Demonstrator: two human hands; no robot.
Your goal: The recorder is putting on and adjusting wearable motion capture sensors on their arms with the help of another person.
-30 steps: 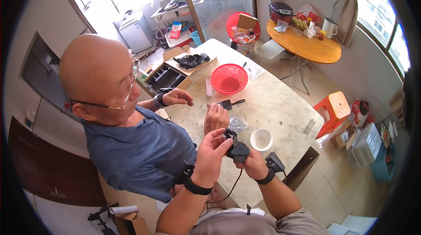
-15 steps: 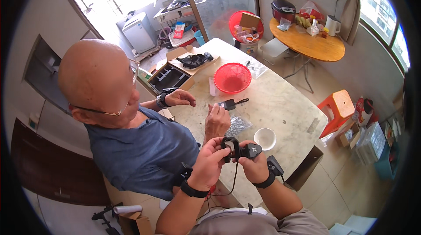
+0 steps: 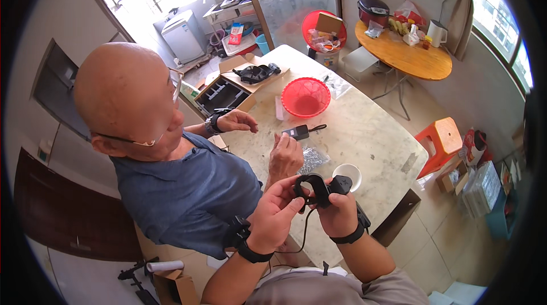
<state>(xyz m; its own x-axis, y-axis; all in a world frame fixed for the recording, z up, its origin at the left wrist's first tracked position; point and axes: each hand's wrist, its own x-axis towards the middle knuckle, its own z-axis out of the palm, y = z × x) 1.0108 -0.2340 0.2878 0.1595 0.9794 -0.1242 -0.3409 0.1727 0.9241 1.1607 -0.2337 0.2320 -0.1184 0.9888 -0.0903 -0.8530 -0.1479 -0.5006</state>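
Above the near edge of the table, both my hands are closed on a black curved band with a square box point(image 3: 323, 193) at one end. A thin cable hangs below it. My left hand point(image 3: 271, 218) pinches the open loop of the band. My right hand point(image 3: 341, 219) grips it near the box. Each of my wrists wears a black strap with a device on it. Just beyond are a white bowl point(image 3: 352, 176) and a clear bag of small shiny pieces point(image 3: 313, 160). Another person's hand point(image 3: 285, 157) is by the bag, near a black handheld device point(image 3: 299, 132).
The person in a blue shirt point(image 3: 182, 191) stands close on my left, at the pale table point(image 3: 370, 134). Farther back are a red basket point(image 3: 306, 97) and an open carton point(image 3: 228, 94) with black gear. An orange stool point(image 3: 441, 137) stands right of the table.
My hands have tilted the band, so the square box has turned and sits slightly higher and farther right. The view has shifted a little. The other person's hands have hardly moved.
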